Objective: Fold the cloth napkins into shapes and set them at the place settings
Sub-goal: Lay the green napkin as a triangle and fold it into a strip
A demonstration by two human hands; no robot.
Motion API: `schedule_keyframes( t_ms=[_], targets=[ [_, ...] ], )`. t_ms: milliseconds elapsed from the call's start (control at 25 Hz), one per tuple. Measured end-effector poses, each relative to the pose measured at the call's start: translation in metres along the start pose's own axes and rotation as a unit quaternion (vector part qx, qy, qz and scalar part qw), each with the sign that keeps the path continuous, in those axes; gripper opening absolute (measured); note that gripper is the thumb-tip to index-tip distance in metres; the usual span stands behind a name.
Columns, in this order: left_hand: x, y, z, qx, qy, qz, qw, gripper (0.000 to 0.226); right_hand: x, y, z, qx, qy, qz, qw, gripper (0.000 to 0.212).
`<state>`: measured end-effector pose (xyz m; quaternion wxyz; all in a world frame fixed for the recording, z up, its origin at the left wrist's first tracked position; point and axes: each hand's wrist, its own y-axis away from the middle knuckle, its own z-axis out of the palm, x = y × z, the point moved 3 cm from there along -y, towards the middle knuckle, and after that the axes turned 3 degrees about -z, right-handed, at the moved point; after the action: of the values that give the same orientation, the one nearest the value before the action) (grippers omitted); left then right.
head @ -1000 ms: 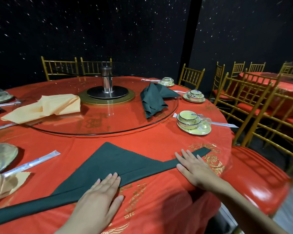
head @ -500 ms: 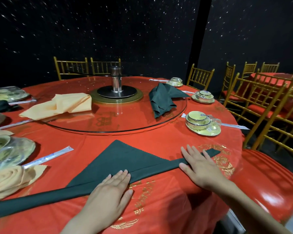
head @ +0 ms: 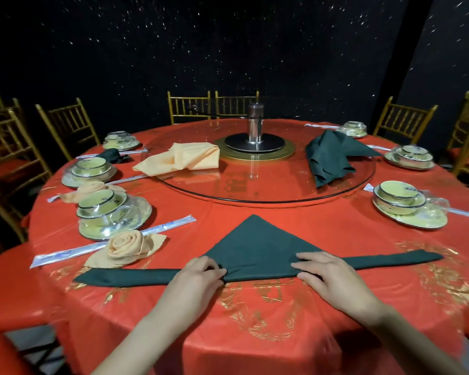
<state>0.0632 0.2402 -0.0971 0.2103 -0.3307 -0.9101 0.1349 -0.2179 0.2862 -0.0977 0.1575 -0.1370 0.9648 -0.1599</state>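
Observation:
A dark green napkin [head: 255, 250] lies on the red tablecloth [head: 255, 320] before me, a triangle with a long rolled band along its near edge. My left hand [head: 201, 277] grips the rolled band left of centre with curled fingers. My right hand [head: 331, 274] holds the band right of centre, fingers bent over its edge. A peach napkin rolled into a rose [head: 125, 247] sits at the left place setting. Loose peach napkins [head: 184, 158] and loose green napkins [head: 328, 158] lie on the glass turntable [head: 255, 190].
Place settings of bowls on plates stand at left [head: 111, 212] and right [head: 406, 207], with wrapped chopsticks [head: 114, 242] beside them. Another peach rose [head: 90, 189] and a dark green folded napkin [head: 111, 155] sit further left. Gold chairs [head: 65, 125] ring the table.
Both hands were pressing flat on the band; now their fingers curl onto it nearer the centre. The view has swung left, so the napkin lies square in front of me.

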Motion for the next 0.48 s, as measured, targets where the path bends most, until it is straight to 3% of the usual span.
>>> schedule_keyframes(
  t_ms=[120, 280, 360, 480],
  targets=[
    [0.004, 0.004, -0.01, 0.019, -0.015, -0.003, 1.0, 0.021, -0.007, 0.0, -0.002, 0.006, -0.007, -0.017, 1.0, 0.037],
    [-0.004, -0.006, -0.017, 0.042, 0.044, -0.121, 0.991, 0.012, -0.012, -0.009, -0.013, 0.006, -0.016, 0.041, 0.999, 0.012],
    [-0.007, -0.012, -0.015, 0.032, 0.009, -0.128, 0.991, 0.006, -0.014, -0.014, -0.011, 0.002, -0.001, 0.064, 0.998, 0.004],
    [-0.011, -0.013, -0.009, 0.021, -0.039, -0.11, 0.993, 0.002, -0.005, -0.017, -0.003, 0.025, 0.008, 0.049, 0.998, 0.009]
  ],
)
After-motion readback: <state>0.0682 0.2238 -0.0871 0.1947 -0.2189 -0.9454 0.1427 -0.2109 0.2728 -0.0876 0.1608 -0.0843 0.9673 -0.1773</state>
